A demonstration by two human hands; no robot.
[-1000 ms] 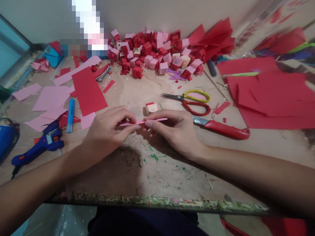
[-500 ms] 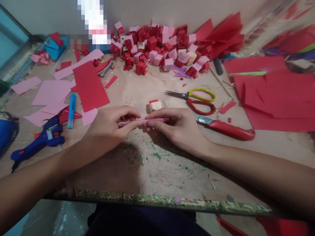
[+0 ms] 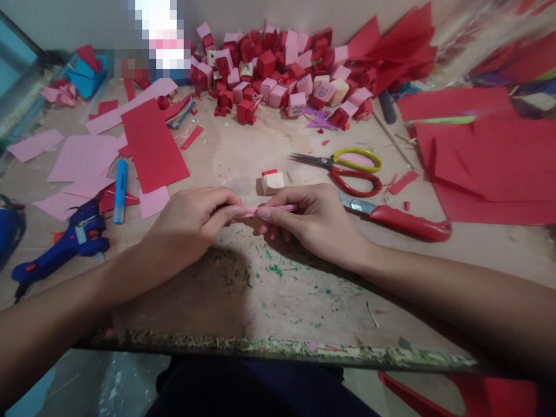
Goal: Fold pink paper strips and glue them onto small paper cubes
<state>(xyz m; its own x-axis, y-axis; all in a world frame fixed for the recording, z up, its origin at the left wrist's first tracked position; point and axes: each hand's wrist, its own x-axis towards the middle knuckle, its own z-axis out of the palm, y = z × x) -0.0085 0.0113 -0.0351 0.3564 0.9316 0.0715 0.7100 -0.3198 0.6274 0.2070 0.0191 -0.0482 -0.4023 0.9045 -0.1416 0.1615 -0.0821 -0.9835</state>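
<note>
Between my two hands lies a narrow folded strip of pink paper (image 3: 251, 212), seen nearly edge-on. My left hand (image 3: 191, 219) pinches its left end between thumb and fingers, which cover much of it. With thumb and forefinger, my right hand (image 3: 310, 219) grips the strip's right part, and a bit of pink shows past the thumb. The fingertips of both hands are close together. Just beyond them sits a small pale block with red on top (image 3: 273, 183). The scissors (image 3: 332, 165) and a red-handled utility knife (image 3: 403, 221) lie beside my right hand.
At the back is a heap of red and pink paper-covered blocks (image 3: 278, 81). Red sheets (image 3: 486, 162) cover the right side. On the left are a blue glue gun (image 3: 65, 240), a blue marker (image 3: 120, 191), a red paper rectangle (image 3: 154, 145) and pink paper pieces (image 3: 82, 156).
My fingers have pressed closer on the pink paper, and less of it shows at the left hand. The whole view has shifted slightly; the items on the table keep their places.
</note>
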